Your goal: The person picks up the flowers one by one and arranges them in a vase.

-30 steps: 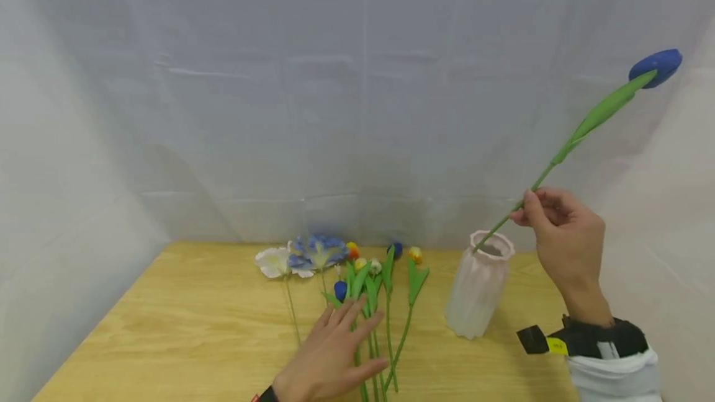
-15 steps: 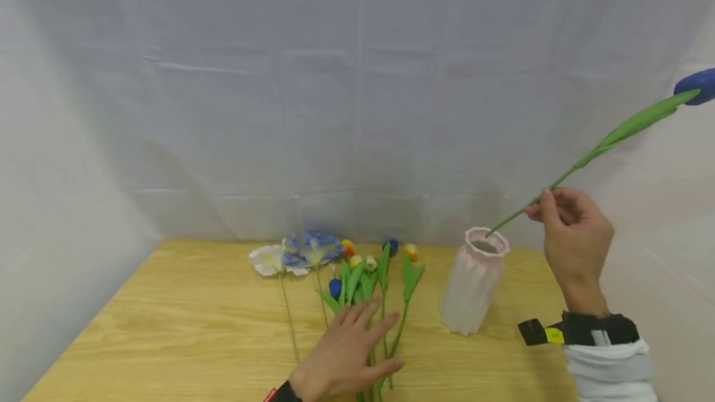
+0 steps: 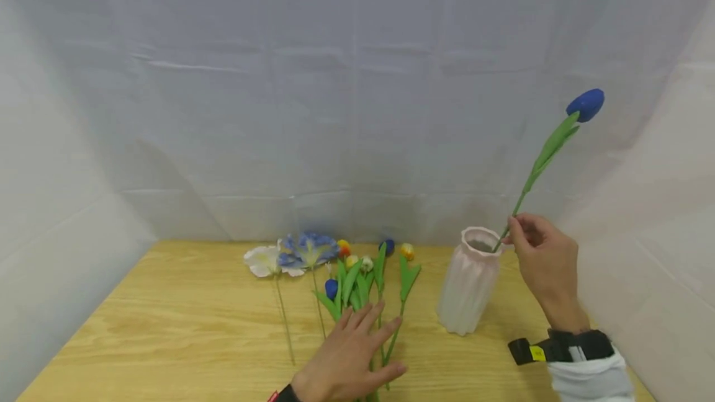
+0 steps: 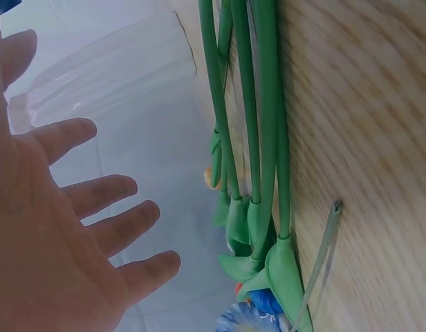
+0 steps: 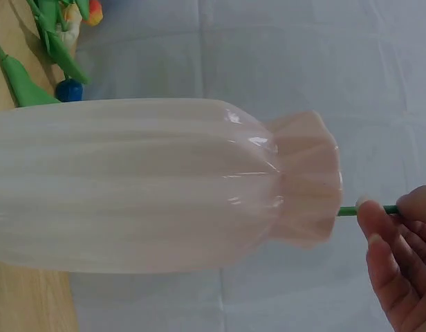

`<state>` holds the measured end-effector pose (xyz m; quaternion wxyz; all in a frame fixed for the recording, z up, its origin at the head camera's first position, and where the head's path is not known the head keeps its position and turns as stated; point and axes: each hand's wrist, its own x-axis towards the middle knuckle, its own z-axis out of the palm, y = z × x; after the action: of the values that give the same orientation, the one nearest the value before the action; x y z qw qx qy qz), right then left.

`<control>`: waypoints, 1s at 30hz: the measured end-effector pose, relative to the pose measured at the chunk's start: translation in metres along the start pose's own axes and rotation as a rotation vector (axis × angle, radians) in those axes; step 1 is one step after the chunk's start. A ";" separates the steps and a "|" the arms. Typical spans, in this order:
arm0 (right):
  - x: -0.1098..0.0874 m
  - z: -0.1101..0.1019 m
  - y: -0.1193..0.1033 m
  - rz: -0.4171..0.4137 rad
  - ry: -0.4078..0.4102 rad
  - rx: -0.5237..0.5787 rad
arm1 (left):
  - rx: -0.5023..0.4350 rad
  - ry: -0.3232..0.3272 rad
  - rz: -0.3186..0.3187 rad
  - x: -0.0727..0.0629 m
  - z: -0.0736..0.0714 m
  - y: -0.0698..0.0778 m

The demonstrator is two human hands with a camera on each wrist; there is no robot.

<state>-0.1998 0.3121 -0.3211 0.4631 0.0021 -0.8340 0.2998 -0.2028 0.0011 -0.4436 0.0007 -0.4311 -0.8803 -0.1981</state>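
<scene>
- Swung inward and nearer upright since half a second ago: the artificial tulip with a deep-blue bloom and long green leaves (image 3: 548, 151), its bloom back from the picture's right edge; the right hand (image 3: 544, 259) has come lower, toward the pale pink, ribbed, glossy vase (image 3: 468, 293).
- Nearest, the left hand (image 3: 352, 349) lies palm down with fingers spread over green tulip stems, gripping nothing; its wrist view shows a gap between fingers and stems.
- Beyond its fingertips, loose green-leaved artificial tulips (image 3: 353, 281) lie on the light wood-grained table (image 3: 195, 315).
- Further right, the right hand pinches the held tulip's green stem between thumb and fingers, just beside the vase's scalloped rim. The stem's lower end seems to be inside the mouth, though the rim hides its tip.
- That stem should be light and springy; with the bloom so far above the pinch, it will probably tip and sway, so a low, firm pinch suits it. The leaves look too bendy to hold by.
- The vase looks hard, smooth and breakable; its ribbed body would give better purchase than the thin rim.
- Farthest hangs a creased, pale grey cloth backdrop (image 3: 335, 110).
</scene>
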 end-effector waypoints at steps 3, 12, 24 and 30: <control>-0.004 0.001 0.000 -0.018 -0.010 -0.054 | 0.007 0.010 0.001 -0.001 0.000 0.000; -0.016 0.002 -0.001 -0.082 -0.105 -0.205 | 0.013 0.015 -0.022 -0.007 0.002 0.000; -0.024 -0.004 -0.005 -0.092 -0.178 -0.198 | 0.032 0.022 -0.035 -0.015 0.006 -0.003; -0.034 0.000 -0.008 -0.166 -0.115 -0.141 | 0.020 0.008 -0.068 -0.018 0.006 -0.007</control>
<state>-0.1781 0.2965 -0.3431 0.4368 0.0557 -0.8752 0.2002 -0.1957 -0.0142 -0.4545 0.0019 -0.4000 -0.8964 -0.1907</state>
